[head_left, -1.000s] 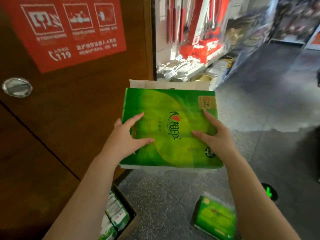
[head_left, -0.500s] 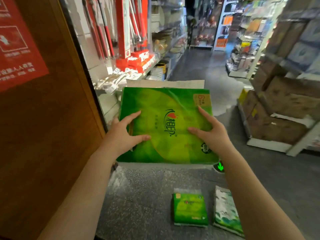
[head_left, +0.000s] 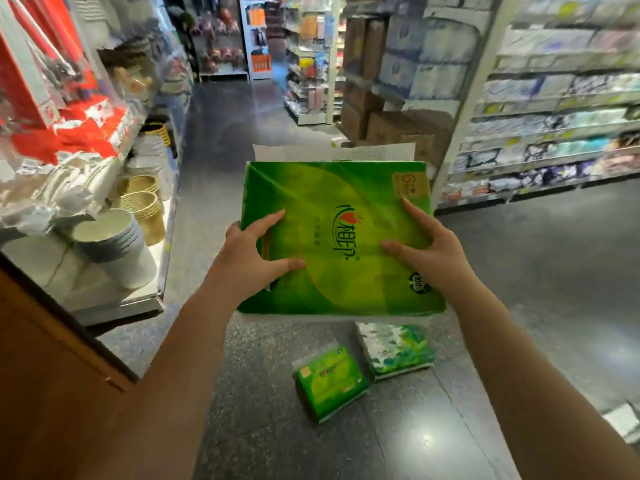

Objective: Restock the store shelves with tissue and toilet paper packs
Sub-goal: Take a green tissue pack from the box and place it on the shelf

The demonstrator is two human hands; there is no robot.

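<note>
A large green tissue pack (head_left: 332,220) is held flat at chest height in the aisle. My left hand (head_left: 249,261) grips its left edge, thumb on top and fingers curled under. My right hand (head_left: 429,251) grips the right edge the same way. A white flap of the pack's far end sticks out beyond the green top. On the floor below lie a small green tissue pack (head_left: 329,384) and a green-and-white tissue pack (head_left: 394,348), side by side.
Shelves of tissue and paper goods (head_left: 554,109) run along the right. On the left a shelf holds white bowls (head_left: 110,237), gold cups (head_left: 145,206) and red packets (head_left: 86,126). A brown wooden door (head_left: 41,375) stands at the near left. Cardboard boxes (head_left: 388,129) stand ahead.
The view has swung right, away from the brown door and red sign toward the aisle and tissue shelves. Both hands keep the same hold on the large green pack.
</note>
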